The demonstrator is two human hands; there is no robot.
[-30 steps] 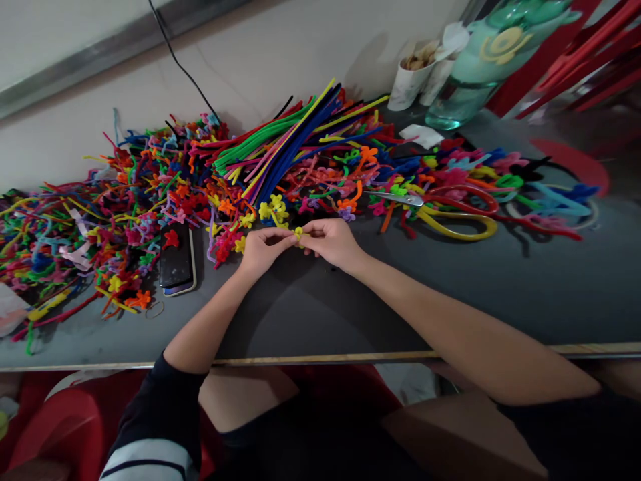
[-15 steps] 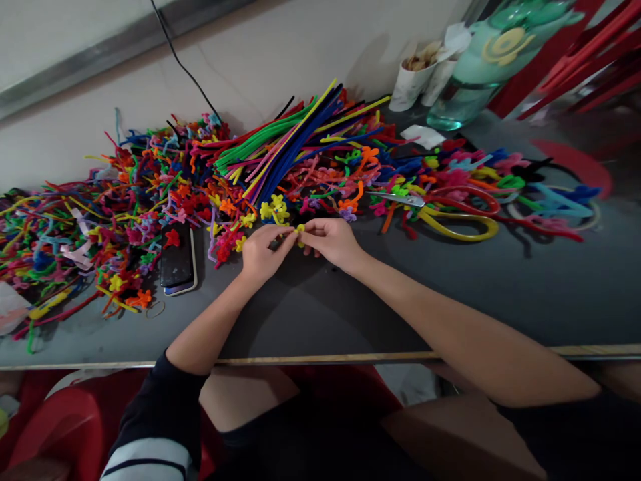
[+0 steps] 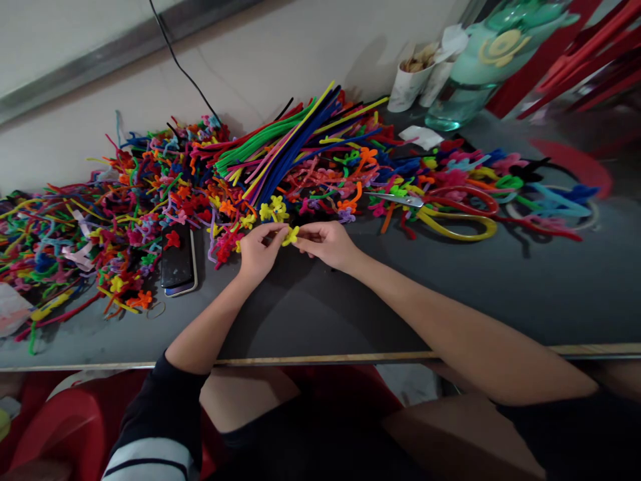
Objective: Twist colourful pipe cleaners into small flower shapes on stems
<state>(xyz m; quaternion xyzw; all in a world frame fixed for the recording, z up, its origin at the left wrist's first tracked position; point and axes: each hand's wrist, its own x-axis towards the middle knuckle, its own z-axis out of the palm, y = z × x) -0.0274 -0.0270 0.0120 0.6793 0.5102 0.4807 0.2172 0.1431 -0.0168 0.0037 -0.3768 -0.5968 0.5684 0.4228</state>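
Note:
A small yellow pipe-cleaner flower is between my two hands, just above the dark table. My left hand pinches its left side between thumb and fingers. From the right, my right hand grips the flower's other side with closed fingertips. Just behind them lie more yellow flowers. A bundle of long straight pipe cleaners, mainly green, blue and yellow, rests on the pile farther back.
Heaped coloured pipe-cleaner pieces stretch along the wall. A phone lies left of my hands. To the right are scissors with red and yellow handles. Paper cups and a green bottle stand at the back right.
The yellow flower has turned and shifted slightly left, and more of its petals show between my fingertips. My left hand has moved slightly left; my right fingers have shifted around the flower.

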